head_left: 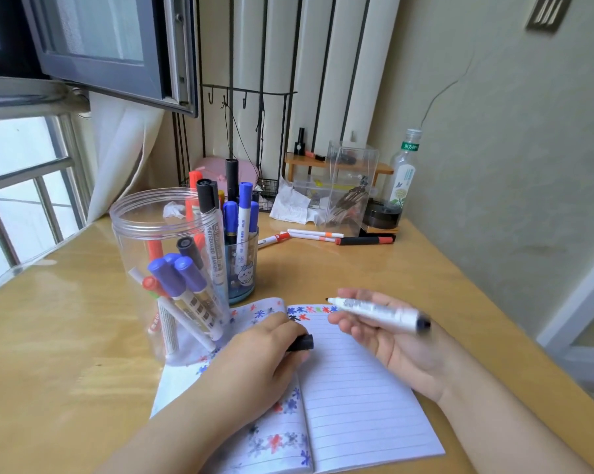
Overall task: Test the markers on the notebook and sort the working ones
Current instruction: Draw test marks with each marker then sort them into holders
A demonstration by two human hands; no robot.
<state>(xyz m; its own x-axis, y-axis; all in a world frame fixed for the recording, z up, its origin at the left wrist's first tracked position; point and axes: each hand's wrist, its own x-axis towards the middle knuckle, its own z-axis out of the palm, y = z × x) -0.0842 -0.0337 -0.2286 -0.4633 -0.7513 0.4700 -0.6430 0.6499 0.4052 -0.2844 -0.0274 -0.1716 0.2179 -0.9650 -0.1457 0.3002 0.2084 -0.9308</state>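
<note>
Whiteboard marker [377, 311] uncapped, loosely pinched in right hand [387, 340] above notebook [357, 398]. Left hand [264, 347] grips its black cap [302, 343]. Loose pinch could drop it, smearing the page.

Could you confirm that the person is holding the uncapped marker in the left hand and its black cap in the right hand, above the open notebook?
Not quite: the hands are swapped. The head view shows the right hand holding the uncapped marker and the left hand gripping the black cap, above the open notebook.
</note>
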